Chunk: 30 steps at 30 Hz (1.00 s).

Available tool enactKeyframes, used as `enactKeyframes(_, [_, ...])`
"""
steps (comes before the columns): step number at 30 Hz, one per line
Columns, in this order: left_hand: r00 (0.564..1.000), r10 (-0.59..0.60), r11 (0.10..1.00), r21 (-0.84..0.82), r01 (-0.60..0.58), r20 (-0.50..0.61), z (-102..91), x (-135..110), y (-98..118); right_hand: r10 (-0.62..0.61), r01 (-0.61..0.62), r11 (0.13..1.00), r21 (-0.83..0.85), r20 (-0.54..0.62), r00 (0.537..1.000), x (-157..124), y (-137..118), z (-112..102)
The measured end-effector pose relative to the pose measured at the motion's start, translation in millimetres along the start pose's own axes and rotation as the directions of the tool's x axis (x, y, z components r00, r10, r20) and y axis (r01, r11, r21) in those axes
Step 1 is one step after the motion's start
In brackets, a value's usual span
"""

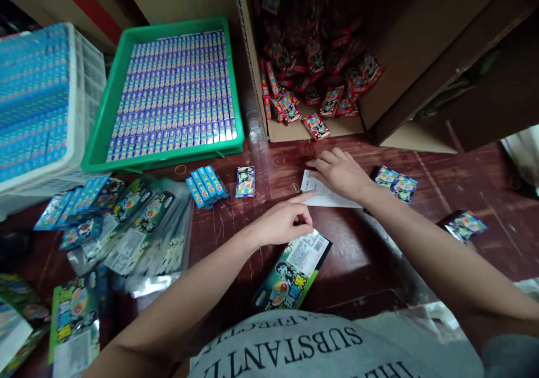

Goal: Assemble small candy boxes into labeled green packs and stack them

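My right hand lies palm down on a white paper slip on the dark red table, its fingers curled over the slip's far edge. My left hand is closed except for the index finger, which points at the slip's near corner. Just below that hand lies a green printed packet with a white label. A few blue small boxes and one dark packet lie to the left of the slip.
A green tray full of blue boxes stands at the back left, beside a white crate of more. An open cardboard box holds red packets. Clear bags and green packets pile at left; colourful packets lie right.
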<state>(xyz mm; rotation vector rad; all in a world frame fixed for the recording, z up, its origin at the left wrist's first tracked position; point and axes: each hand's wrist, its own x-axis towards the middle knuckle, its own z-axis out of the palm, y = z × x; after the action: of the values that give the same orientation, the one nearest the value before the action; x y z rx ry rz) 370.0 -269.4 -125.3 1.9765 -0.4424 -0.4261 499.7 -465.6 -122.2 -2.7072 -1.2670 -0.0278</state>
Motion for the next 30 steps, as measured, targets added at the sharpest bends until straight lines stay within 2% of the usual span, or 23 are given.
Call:
enactKeyframes(4, [0.999, -0.041, 0.999, 0.018, 0.041, 0.019, 0.6, 0.0, -2.7, -0.092, 0.093, 0.995, 0.04, -0.018, 0.996, -5.5, 1.2, 1.7])
enactKeyframes(7, [0.999, -0.053, 0.999, -0.007, 0.053, 0.0, 0.5, 1.5, -3.4, -0.093, 0.119, 0.952, 0.282, -0.103, 0.99, -14.8, 3.8, -7.8])
enactKeyframes(9, [0.998, -0.066, 0.998, -0.017, 0.066, -0.009, 0.6, 2.7, -3.3, 0.05, 0.067, 0.831, 0.552, -0.193, 0.98, -20.8, 4.2, -19.0])
enactKeyframes(11, [0.997, -0.081, 0.997, -0.009, 0.08, -0.008, 0.4, 0.7, -1.5, 0.26, 0.004, 0.632, 0.775, -0.218, 0.941, -28.2, 0.3, -32.9])
enactKeyframes(12, [0.997, -0.08, 0.997, -0.004, 0.08, -0.013, -0.1, -2.5, 0.3, 0.333, -0.024, 0.539, 0.842, -0.186, 0.924, -33.0, -4.0, -40.1])
enactKeyframes(13, [0.997, -0.073, 0.997, -0.001, 0.073, -0.029, -0.9, -7.3, 2.6, 0.355, -0.054, 0.467, 0.882, -0.131, 0.926, -38.6, -10.2, -46.8])
enactKeyframes(14, [0.996, -0.063, 0.998, -0.003, 0.063, -0.061, -2.0, -13.5, 5.3, 0.325, -0.086, 0.415, 0.906, -0.06, 0.944, -44.8, -18.2, -52.4])
enactKeyframes(16, [0.987, -0.055, 0.998, -0.026, 0.051, -0.154, -4.9, -28.9, 10.8, 0.191, -0.15, 0.334, 0.93, 0.089, 0.977, -57.4, -38.8, -58.3])
enactKeyframes(18, [0.97, -0.068, 0.996, -0.065, 0.055, -0.233, -7.9, -44.6, 15.2, 0.095, -0.206, 0.253, 0.945, 0.188, 0.978, -67.6, -61.6, -55.7])
enactKeyframes(21, [0.957, -0.073, 0.993, -0.113, 0.043, -0.279, -10.1, -61.5, 18.1, 0.078, -0.255, 0.169, 0.952, 0.245, 0.966, -74.4, -89.8, -40.0])
enactKeyframes(23, [0.955, -0.078, 0.989, -0.146, 0.037, -0.285, -10.1, -68.3, 18.5, 0.08, -0.263, 0.168, 0.95, 0.253, 0.964, -74.4, -100.9, -28.2])
enactKeyframes(25, [0.954, -0.1, 0.982, -0.181, 0.05, -0.282, -9.9, -73.5, 18.7, 0.085, -0.248, 0.233, 0.94, 0.234, 0.969, -73.6, -106.6, -21.0])
enactKeyframes(27, [0.952, -0.129, 0.975, -0.212, 0.07, -0.276, -10.8, -78.7, 19.3, 0.119, -0.199, 0.398, 0.896, 0.164, 0.979, -73.8, -109.9, -20.4])
enactKeyframes(30, [0.956, -0.137, 0.965, -0.253, 0.07, -0.258, -14.1, -87.2, 20.5, 0.116, -0.052, 0.7, 0.713, -0.042, 0.992, -77.2, -117.8, -27.8])
